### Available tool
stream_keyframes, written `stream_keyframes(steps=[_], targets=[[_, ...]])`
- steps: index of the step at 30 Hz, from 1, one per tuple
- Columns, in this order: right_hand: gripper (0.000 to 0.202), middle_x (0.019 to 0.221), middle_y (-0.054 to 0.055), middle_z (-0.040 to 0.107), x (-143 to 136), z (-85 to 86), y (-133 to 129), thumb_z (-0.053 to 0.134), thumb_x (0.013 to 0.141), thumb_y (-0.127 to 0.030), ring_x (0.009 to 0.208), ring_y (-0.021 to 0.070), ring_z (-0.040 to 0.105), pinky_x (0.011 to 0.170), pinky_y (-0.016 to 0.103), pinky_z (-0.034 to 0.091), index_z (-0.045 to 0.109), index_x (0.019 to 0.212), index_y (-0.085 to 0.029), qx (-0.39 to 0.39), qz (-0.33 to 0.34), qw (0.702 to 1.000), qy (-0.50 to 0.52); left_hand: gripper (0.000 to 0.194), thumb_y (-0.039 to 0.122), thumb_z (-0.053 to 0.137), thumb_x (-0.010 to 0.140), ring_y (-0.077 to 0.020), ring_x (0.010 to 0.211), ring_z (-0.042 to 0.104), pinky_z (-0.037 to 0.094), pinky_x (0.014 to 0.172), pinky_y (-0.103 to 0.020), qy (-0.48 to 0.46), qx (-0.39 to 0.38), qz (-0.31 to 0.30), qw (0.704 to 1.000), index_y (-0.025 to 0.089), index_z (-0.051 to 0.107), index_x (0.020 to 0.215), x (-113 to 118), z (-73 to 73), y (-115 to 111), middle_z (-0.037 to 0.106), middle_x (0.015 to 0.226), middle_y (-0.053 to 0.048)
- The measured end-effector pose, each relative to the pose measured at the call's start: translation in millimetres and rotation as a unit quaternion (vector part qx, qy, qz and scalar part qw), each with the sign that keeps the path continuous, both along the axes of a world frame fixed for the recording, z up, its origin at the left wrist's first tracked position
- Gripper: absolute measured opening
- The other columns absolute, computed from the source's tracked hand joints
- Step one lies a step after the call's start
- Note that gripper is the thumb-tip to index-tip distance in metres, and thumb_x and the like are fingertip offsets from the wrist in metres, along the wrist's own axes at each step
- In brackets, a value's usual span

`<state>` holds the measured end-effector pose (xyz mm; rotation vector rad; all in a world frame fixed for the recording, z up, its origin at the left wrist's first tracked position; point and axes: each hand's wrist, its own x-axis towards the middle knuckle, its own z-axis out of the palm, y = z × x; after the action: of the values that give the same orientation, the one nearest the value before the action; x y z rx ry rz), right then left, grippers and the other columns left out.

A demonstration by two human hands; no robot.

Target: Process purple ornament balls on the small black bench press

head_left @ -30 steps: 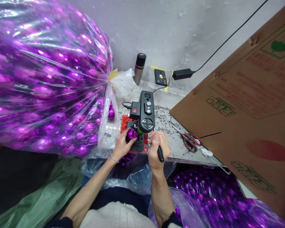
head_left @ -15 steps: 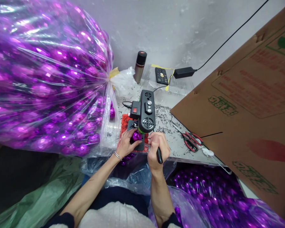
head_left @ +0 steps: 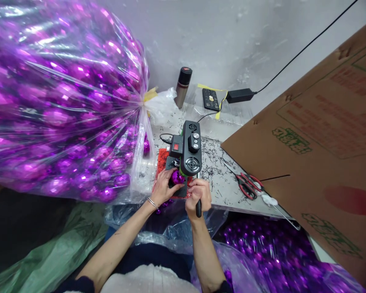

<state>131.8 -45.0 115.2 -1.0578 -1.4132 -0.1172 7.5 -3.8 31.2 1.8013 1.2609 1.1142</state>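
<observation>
A small black bench press (head_left: 191, 148) with a red switch stands on a red mat (head_left: 162, 159) near the table's front edge. Under its head sits a shiny purple ball (head_left: 177, 177). My left hand (head_left: 164, 187) holds this ball from the left and front, thumb and fingers around it. The fingers of my right hand (head_left: 199, 196) are wrapped round the black lever handle (head_left: 198, 208) at the press's right side. The press head hides the top of the ball.
A large clear bag of purple balls (head_left: 64, 106) fills the left. Red-handled scissors (head_left: 248, 185) lie right, beside a cardboard box (head_left: 317, 142). Behind stand a bottle (head_left: 183, 86), a phone (head_left: 210, 99) and a black adapter (head_left: 240, 95). More purple balls (head_left: 268, 252) lie below.
My right hand and the lever handle have moved a little to the left and the handle now points more straight toward me. My left hand stays at the ball. The whole view has shifted slightly.
</observation>
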Motion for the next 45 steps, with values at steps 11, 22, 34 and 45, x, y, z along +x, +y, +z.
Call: stream_keyframes(steps=[11,22,34,45], targets=[[0.031,0.077,-0.001,0.06,1.0,-14.9,4.0,0.041,0.105,-0.027,0.067,0.0137,0.059,0.065,0.031,0.048,0.055,0.078,-0.023,0.021,0.01,0.999,0.024,0.059,0.053,0.079,0.085,-0.0347,0.123,0.065,0.045,0.114,-0.055,-0.014,-0.002,-0.013,1.0,0.023,0.064,0.133,0.5,-1.1,0.6,0.073,0.129,-0.014],[0.033,0.076,-0.001,0.059,-0.2,-13.9,4.2,0.04,0.106,-0.026,0.067,0.0134,0.059,0.065,0.031,0.049,0.054,0.076,-0.023,0.023,0.003,1.0,0.02,0.058,0.049,0.079,0.086,-0.0336,0.123,0.067,0.047,0.112,-0.054,0.018,0.027,-0.004,0.999,0.024,0.062,0.136,1.8,-5.5,0.5,0.073,0.128,-0.013],[0.034,0.075,-0.001,0.056,-2.9,-11.4,5.7,0.038,0.107,-0.026,0.066,0.0138,0.057,0.062,0.031,0.047,0.052,0.076,-0.024,0.03,-0.008,0.999,0.015,0.06,0.05,0.075,0.091,-0.0316,0.12,0.068,0.051,0.107,-0.052,0.063,0.093,0.007,0.994,0.021,0.057,0.141,2.2,-16.1,0.9,0.073,0.127,-0.013],[0.032,0.076,-0.002,0.056,-2.6,-18.6,9.4,0.04,0.106,-0.025,0.066,0.0144,0.055,0.064,0.032,0.046,0.054,0.077,-0.024,0.052,0.016,0.998,0.044,0.061,0.047,0.077,0.09,-0.0319,0.12,0.069,0.052,0.107,-0.051,0.061,0.083,0.006,0.995,0.022,0.056,0.141,2.2,-16.7,1.5,0.073,0.128,-0.013]])
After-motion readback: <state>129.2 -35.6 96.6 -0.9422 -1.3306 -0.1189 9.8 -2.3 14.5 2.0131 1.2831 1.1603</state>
